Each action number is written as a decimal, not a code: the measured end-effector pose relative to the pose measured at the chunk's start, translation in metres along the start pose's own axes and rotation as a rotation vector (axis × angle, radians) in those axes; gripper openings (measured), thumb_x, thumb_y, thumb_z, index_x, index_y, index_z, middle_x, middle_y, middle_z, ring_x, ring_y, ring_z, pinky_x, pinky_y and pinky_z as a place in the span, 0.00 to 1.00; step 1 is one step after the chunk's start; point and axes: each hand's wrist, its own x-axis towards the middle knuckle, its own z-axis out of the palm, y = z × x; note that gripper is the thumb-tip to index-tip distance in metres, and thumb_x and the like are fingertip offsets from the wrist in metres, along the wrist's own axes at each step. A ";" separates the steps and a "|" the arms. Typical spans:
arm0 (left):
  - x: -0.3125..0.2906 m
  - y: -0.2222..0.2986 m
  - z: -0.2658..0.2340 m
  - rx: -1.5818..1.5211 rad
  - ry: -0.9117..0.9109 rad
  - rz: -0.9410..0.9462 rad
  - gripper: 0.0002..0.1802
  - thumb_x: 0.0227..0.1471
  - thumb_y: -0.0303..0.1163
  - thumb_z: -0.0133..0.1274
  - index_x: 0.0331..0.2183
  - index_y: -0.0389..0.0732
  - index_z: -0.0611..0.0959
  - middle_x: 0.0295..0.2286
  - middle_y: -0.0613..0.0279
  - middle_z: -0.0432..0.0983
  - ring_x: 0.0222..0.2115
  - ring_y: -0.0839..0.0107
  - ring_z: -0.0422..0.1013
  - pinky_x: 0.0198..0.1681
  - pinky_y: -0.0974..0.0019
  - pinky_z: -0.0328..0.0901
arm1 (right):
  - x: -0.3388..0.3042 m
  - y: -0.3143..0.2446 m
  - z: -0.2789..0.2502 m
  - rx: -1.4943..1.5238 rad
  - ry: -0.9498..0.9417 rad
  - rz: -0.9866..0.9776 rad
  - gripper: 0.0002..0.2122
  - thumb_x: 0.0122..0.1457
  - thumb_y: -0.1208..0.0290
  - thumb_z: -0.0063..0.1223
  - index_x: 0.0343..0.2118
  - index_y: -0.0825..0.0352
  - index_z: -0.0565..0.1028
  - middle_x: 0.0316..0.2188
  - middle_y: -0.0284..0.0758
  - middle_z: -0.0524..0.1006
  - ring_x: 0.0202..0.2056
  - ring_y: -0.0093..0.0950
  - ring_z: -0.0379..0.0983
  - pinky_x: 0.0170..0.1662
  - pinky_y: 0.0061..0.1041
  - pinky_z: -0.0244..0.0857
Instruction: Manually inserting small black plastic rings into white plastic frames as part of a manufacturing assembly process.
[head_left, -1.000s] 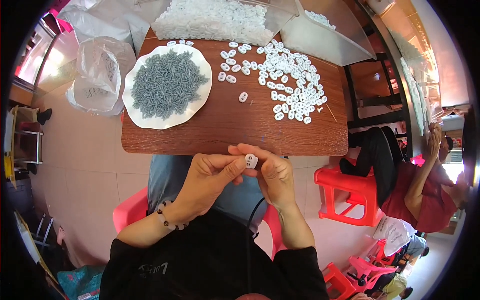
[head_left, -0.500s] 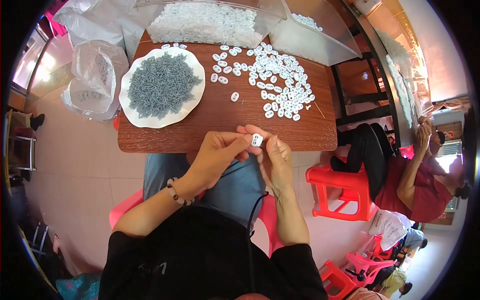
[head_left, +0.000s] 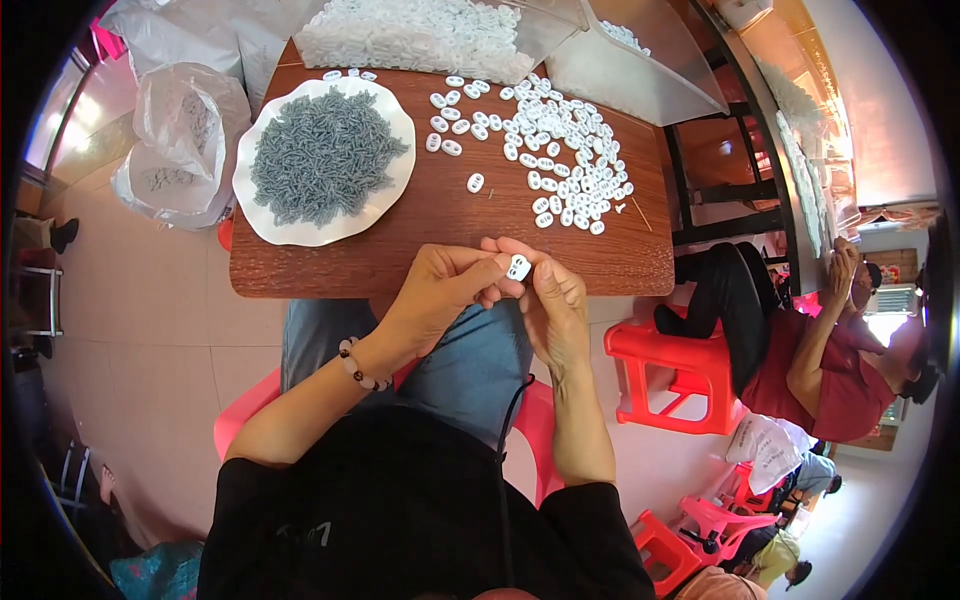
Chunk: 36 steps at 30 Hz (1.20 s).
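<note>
Just over the table's front edge, a small white oval plastic piece with dark slots (head_left: 518, 267) is pinched between my two hands. My left hand (head_left: 445, 290) has thumb and fingers closed on its left side. From the other side, my right hand (head_left: 548, 300) grips it with thumb and bent fingers. Whether a smaller part is also in the fingers, I cannot tell. Many similar white oval pieces (head_left: 570, 150) lie spread on the brown table (head_left: 330, 270), one of them (head_left: 475, 183) apart from the others. At left stands a white scalloped plate (head_left: 250, 205) heaped with small grey-blue screw-like pieces (head_left: 320, 155).
Behind stand a clear bin (head_left: 420, 50) of white pieces and another translucent bin (head_left: 640, 75). A thin stick (head_left: 640, 212) lies at the right. White bags (head_left: 185, 145) stand left of the table. A person in dark red (head_left: 820, 375) sits at the right near a red stool (head_left: 670, 375).
The view has shifted slightly. Both hands keep hold of the white piece, which is now tilted a little more and sits slightly farther up and right in the picture.
</note>
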 end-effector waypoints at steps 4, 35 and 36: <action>-0.001 0.000 0.003 0.033 0.027 0.024 0.13 0.55 0.34 0.53 0.29 0.34 0.85 0.24 0.63 0.79 0.23 0.84 0.66 0.29 0.79 0.62 | 0.000 0.000 -0.002 -0.013 -0.018 0.004 0.21 0.66 0.60 0.40 0.50 0.76 0.69 0.49 0.48 0.72 0.38 0.30 0.72 0.43 0.32 0.68; 0.002 0.000 -0.010 -0.130 -0.055 -0.051 0.13 0.56 0.32 0.47 0.25 0.34 0.78 0.17 0.68 0.67 0.20 0.79 0.61 0.26 0.74 0.58 | 0.018 -0.061 0.019 -0.627 0.256 -0.175 0.11 0.61 0.73 0.50 0.43 0.73 0.76 0.37 0.39 0.79 0.35 0.21 0.73 0.39 0.22 0.69; 0.002 0.003 -0.011 -0.129 -0.058 -0.049 0.13 0.56 0.32 0.47 0.25 0.34 0.78 0.17 0.68 0.67 0.20 0.79 0.61 0.26 0.74 0.58 | 0.028 -0.075 0.016 -0.821 0.222 -0.269 0.11 0.61 0.73 0.50 0.43 0.73 0.76 0.34 0.36 0.80 0.33 0.18 0.73 0.36 0.18 0.68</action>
